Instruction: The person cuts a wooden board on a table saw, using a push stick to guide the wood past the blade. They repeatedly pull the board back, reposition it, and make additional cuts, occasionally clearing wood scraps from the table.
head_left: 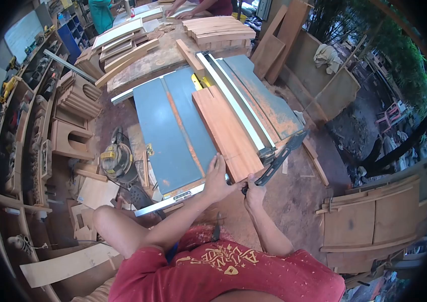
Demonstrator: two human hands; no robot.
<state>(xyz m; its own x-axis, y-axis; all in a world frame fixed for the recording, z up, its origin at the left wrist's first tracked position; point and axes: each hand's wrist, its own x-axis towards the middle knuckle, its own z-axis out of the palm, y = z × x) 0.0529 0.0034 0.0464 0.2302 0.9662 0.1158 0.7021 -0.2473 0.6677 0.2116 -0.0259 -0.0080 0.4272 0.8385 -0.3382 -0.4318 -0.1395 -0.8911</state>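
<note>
A thick reddish-brown wooden board [228,133] lies flat on the table saw [173,131], close beside its long metal fence [241,108]. My left hand [218,181] lies along the board's near left corner, fingers stretched up its side and thumb toward the near end. At that near end is my right hand [255,194], its thumb up by the board's edge and its fingers curled beside a small black part. Whether those fingers grip the black part or the board is hidden. A yellow piece [199,82] shows at the board's far end.
Stacked wooden pieces [218,27] and frames [123,40] lie on the workbench beyond the saw. Two other people work at the back, one in a teal garment [101,15]. A power tool [117,158] stands left of the saw. Tool shelves [27,131] line the left wall.
</note>
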